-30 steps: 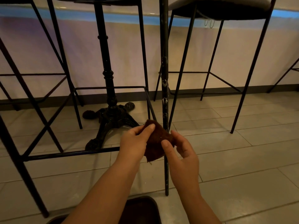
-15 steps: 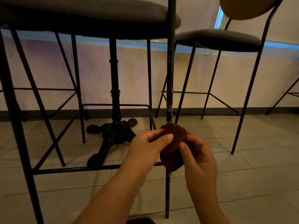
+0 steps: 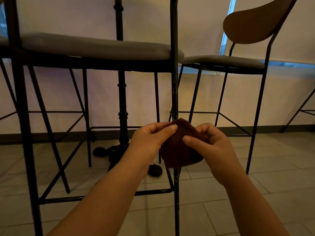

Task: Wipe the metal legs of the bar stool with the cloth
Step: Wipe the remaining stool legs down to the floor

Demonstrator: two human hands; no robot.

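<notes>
Both my hands on the cloth, dark brown, bunched around the near front leg of the bar stool. My left hand pinches the cloth's left side, thumb stretched across its front, fingers curled behind. My right hand grips the right side, thumb pressed on the front, fingers curled over the top edge. The leg runs straight up above my hands to the grey seat and straight down below them to the tiled floor; paint chipped in spots. Footrest bar crosses below my left forearm. Beyond my left hand, a black cast table base. Beyond my right hand, a second stool with a curved backrest, against the pale wall.
</notes>
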